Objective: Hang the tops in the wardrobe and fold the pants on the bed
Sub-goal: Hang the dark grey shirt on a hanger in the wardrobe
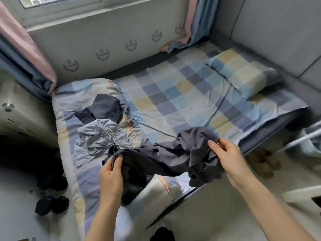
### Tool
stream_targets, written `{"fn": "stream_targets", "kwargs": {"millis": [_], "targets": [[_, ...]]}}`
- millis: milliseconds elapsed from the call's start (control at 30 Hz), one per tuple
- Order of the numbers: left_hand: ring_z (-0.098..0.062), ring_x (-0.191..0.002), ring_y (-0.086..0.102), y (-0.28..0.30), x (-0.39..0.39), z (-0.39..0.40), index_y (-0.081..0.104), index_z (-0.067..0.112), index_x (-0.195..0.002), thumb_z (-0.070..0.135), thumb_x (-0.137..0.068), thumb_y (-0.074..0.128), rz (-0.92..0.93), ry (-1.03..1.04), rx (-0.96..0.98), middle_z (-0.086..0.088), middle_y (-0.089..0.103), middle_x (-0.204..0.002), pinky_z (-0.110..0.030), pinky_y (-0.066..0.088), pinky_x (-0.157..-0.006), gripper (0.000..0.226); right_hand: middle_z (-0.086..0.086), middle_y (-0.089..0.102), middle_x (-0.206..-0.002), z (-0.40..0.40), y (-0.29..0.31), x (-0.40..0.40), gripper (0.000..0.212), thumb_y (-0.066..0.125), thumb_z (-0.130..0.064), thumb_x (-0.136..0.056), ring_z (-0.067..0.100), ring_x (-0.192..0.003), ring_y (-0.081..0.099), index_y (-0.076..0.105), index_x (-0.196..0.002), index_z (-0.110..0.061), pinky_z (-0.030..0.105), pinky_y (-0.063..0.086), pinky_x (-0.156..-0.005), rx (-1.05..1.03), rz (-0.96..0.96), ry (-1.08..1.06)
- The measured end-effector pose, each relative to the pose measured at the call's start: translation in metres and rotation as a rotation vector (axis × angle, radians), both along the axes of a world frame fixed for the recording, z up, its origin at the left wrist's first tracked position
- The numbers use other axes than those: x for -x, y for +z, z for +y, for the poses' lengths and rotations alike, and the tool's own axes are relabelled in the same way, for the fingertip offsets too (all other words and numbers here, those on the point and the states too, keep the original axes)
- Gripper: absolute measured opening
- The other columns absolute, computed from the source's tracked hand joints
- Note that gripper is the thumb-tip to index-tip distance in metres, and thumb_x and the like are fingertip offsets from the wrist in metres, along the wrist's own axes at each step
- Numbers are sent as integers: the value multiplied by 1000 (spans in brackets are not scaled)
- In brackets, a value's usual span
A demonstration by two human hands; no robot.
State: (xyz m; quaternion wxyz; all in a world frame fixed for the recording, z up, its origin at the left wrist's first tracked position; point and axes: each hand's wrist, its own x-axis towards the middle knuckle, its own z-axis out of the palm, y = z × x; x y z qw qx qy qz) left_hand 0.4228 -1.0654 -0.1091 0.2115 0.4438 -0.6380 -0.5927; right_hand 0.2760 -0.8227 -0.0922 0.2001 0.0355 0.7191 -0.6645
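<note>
Two hands hold one dark grey garment [173,153] above the near edge of the bed [173,94]. On the floor at far left lie a few dark bundles [52,205], too blurred to identify. On the left part of the checked bedding sits a crumpled dark navy garment [104,106], and just in front of it, touching it, a light blue pair of pants [99,138] with an elastic waistband, lying rumpled and unfolded. The left hand [111,176] pinches a bunched edge of the dark grey garment between thumb and curled fingers. The cloth stretches rightward in loose folds, partly resting on the bedding, with one end hanging over the bed's near edge. The right hand [227,155] grips the garment's other edge, thumb on top. Farther right, a checked pillow [243,72] lies at the head of the bed, well apart from the clothes.
</note>
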Motion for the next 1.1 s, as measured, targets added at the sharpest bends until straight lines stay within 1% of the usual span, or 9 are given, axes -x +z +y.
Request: {"fn": "stream_targets", "kwargs": {"millis": [100,200,367,467,600,733,833,967,1100], "targets": [[-1,-69,57,25,30,48,70,14,-83,18,-97,56,57,-168,49,12,67,-73,-21,45,-68,20,1,75,-97,57,13,-1,14,56,-16,-95,18,-95,69,70,-96,-18,35,53,-86,-30,66,-83],[-12,-69,47,55,57,130,62,-6,-81,17,-95,60,131,-347,41,-4,55,-72,-29,37,-63,27,-1,74,-92,147,35,-7,13,57,-20,-95,16,-93,68,70,-92,-20,35,52,-85,-144,164,-127],[-12,-69,58,102,88,264,70,10,-74,18,-94,62,176,-555,-19,2,66,-72,-25,44,-66,23,14,62,-97,297,61,-19,17,58,-25,-93,29,-93,59,62,-86,-10,27,37,-77,-613,414,-203],[-12,-81,66,123,104,326,76,29,-77,19,-95,61,204,-658,2,7,74,-81,-27,52,-76,25,23,63,-95,370,90,-34,18,50,-18,-97,41,-94,57,57,-93,-2,34,32,-71,-718,469,-358],[-16,-79,63,152,126,403,73,26,-80,25,-95,61,218,-789,76,2,71,-79,-28,49,-71,20,28,63,-98,459,116,-55,24,48,-18,-99,44,-93,55,54,-104,6,30,19,-63,-817,506,-604],[-17,-70,51,184,144,481,66,-4,-84,26,-94,62,299,-975,113,-8,56,-73,-33,40,-66,32,29,63,-100,531,132,-74,30,53,-19,-96,45,-97,58,56,-111,7,30,29,-70,-924,506,-734],[-14,-66,44,213,150,547,64,-5,-75,25,-93,63,361,-1166,175,-5,49,-69,-29,34,-60,35,26,64,-100,578,144,-92,26,54,-18,-96,43,-99,58,59,-109,4,32,34,-72,-1009,449,-716],[-14,-62,37,236,152,618,59,-4,-71,34,-91,64,364,-1397,229,-5,41,-68,-29,27,-59,44,1,58,-74,612,149,-114,18,55,-17,-95,34,-89,61,55,-78,-21,31,33,-65,-1029,335,-684],[-21,-66,50,250,151,678,66,-7,-87,44,-83,67,344,-1566,104,-10,56,-72,-36,38,-64,50,-2,66,-104,625,152,-140,16,56,-17,-95,17,-99,62,63,-109,-15,30,48,-89,-884,328,-753]]}}
